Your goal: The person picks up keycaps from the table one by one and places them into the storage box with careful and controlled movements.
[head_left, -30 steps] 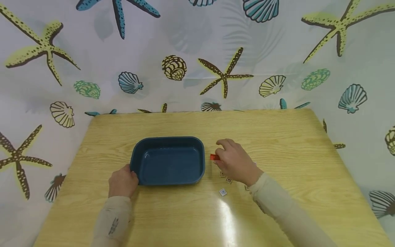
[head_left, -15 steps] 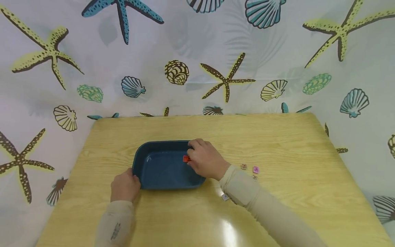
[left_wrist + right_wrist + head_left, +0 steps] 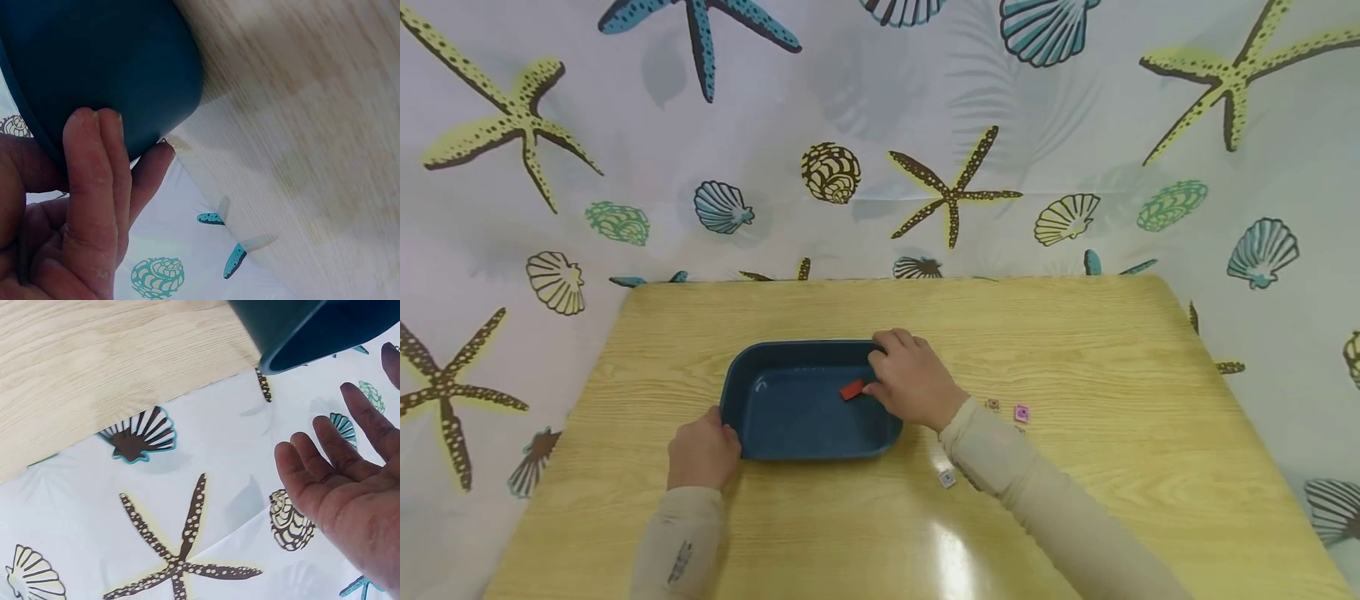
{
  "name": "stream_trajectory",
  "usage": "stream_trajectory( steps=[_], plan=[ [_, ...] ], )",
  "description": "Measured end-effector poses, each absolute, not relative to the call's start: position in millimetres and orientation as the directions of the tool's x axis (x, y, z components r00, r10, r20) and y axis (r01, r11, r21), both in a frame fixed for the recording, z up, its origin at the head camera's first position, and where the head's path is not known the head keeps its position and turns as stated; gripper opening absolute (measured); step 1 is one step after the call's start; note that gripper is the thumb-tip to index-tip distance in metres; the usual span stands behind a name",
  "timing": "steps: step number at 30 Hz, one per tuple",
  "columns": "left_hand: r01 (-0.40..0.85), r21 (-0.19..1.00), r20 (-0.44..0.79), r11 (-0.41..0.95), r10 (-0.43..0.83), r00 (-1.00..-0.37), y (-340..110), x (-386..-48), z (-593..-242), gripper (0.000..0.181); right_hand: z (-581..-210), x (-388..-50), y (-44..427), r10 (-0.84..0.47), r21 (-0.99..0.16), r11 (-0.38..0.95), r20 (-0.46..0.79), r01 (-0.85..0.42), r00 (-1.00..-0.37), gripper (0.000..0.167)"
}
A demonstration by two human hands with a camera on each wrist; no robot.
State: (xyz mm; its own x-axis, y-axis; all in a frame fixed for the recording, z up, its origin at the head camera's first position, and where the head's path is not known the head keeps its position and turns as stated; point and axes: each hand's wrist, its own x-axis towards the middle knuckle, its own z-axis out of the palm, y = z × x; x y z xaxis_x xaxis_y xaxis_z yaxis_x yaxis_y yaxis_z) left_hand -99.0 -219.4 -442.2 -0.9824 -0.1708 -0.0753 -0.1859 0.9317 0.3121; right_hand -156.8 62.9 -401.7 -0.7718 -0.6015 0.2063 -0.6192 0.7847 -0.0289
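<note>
Clock's centred on the blue tray (image 3: 797, 425), 12 o'c = away from you. Nearest you, approx 4 o'c outside the tray, the white tile (image 3: 947, 478) lies on the table (image 3: 820, 533). Your L hand (image 3: 703, 450) is at 8 o'c, clamped on the tray's side, w/ fingers against the outer wall per the L wrist view. Well out at 3 o'c, just past your R sleeve (image 3: 1052, 492), there's the pink tile (image 3: 1022, 413) and, a bit closer in, the brown tile (image 3: 993, 405). Inside the tray, 3 o'c of centre, is the red piece (image 3: 852, 389), lying slantwise; can't tell if it's on the floor or just above, nor if your thumb touches it. Your R hand (image 3: 917, 379) is at approx 3 o'c across the rim, fingers loose & apart, no grip on anything visible. Farthest, at 12 o'c, the patterned cloth (image 3: 850, 233). Step in hand, I'd judge: letting the red piece go into the tray. Next move prob calls for thumb clear of it, R hand up over the 3 o'c rim, L hand steady; if tiles are to follow, a fine fingertip pinch, 1 at a time.
</note>
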Motion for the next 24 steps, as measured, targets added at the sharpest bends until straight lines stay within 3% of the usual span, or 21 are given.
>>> stream_trajectory(
  steps=[9,24],
  plan=[
    [-0.177,0.304,-0.072,0.936,-0.163,-0.984,-221.0,-99.4,-444.0,0.029,-398.1,-155.0,80.5,-0.539,-0.093,0.827,0.147,-0.555,-0.829,0.033],
    [-0.177,0.296,-0.093,0.939,-0.156,-0.983,-220.0,-99.9,-441.0,0.028,-399.4,-150.4,103.7,-0.501,-0.079,0.845,0.230,-0.529,-0.834,0.034]
  ],
)
